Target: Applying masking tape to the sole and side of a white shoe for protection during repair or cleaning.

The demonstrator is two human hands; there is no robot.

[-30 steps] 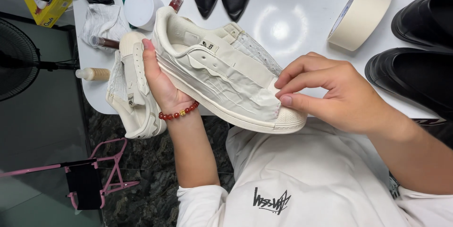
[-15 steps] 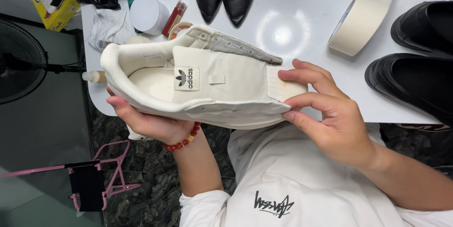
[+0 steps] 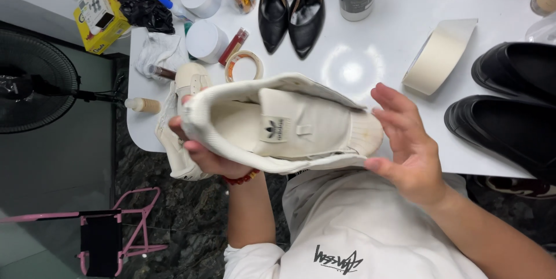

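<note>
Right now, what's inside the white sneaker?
Inside the white sneaker: cream lining and the tongue with a dark logo tab. The toe end is hidden. Left hand cradles the heel.

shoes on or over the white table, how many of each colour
White leather sneakers: 2, one held, one on the table edge
Black pointed heels: 2
Black glossy loafers: 2
Total: 6

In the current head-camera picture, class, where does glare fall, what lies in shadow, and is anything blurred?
Head view: a bright round glare patch sits on the glossy white table just beyond the white sneaker; the floor at the left is dim. The sneaker, left hand and right hand look sharp; straight table edges bow slightly towards the frame corners, a wide-lens effect.
</note>
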